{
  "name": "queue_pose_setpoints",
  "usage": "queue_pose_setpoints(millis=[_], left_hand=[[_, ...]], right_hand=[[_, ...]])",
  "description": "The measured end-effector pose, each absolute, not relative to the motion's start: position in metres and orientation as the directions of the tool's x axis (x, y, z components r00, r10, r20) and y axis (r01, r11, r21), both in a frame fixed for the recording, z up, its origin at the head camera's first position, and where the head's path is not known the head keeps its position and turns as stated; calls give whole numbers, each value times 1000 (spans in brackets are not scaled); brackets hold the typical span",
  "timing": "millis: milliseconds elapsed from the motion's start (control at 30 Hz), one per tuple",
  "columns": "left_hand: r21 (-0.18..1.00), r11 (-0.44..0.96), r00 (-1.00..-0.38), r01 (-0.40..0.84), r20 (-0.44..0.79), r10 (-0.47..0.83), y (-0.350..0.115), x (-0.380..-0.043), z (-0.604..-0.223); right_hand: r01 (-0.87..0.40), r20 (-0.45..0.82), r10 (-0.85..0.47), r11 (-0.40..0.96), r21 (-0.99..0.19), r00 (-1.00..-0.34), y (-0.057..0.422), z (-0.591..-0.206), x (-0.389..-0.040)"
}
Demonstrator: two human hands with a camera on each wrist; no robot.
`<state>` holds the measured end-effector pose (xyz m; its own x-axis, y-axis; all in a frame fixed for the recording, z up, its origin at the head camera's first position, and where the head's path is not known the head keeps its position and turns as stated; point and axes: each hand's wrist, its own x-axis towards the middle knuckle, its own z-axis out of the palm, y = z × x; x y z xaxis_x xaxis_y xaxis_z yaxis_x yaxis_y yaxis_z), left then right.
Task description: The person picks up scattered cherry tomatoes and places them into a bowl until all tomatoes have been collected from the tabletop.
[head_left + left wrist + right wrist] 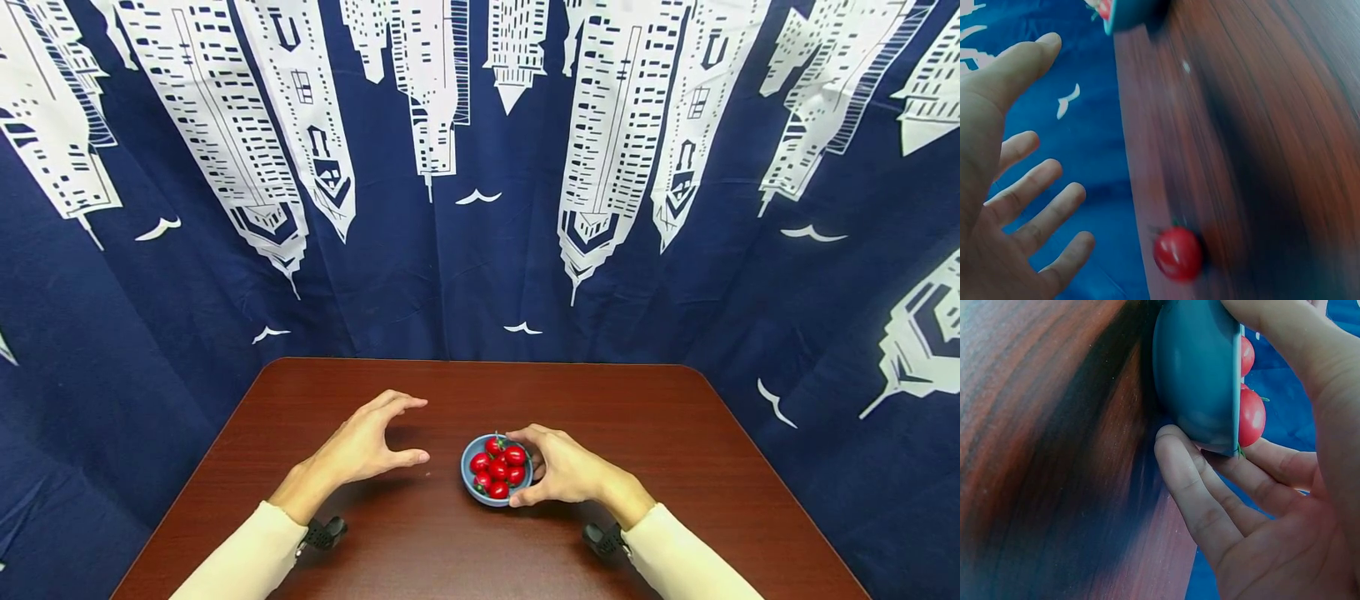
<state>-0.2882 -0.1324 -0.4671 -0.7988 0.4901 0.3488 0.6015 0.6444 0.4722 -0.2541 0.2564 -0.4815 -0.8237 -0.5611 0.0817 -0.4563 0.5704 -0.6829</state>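
A small blue bowl stands on the table, filled with several red cherry tomatoes with green stems. My right hand grips the bowl's right side, thumb at the near rim and fingers round the far side. In the right wrist view, fingers reach low beneath the curved blue wall. To the left of the bowl, my left hand hovers over the table with thumb and fingers spread, holding nothing. Near its fingers, the left wrist view shows a single cherry tomato lying on the wood; the head view hides it.
The brown wooden table has rounded far corners. Behind and beside it hangs a navy cloth printed with white buildings and birds. A tiny white speck lies on the wood between the left hand and the bowl.
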Motion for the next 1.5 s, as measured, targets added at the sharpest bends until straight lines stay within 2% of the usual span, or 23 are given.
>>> queue_pose_setpoints(millis=[400,733,1167,1500], left_hand=[[437,704,-828,560,324,457,-173,-290,-486],[462,714,-851,526,281,444,-191,-295,-496],[536,622,-816,571,289,500,-196,-304,-501],[520,589,-781,619,327,533,-194,-307,-503]], right_hand=[[-461,86,-556,580,-672,-827,257,-481,-254],[-468,88,-562,580,-667,-823,257,-482,-257],[-471,91,-564,578,-667,-821,256,-484,-259],[-460,79,-559,584,-669,-825,257,-483,-256]])
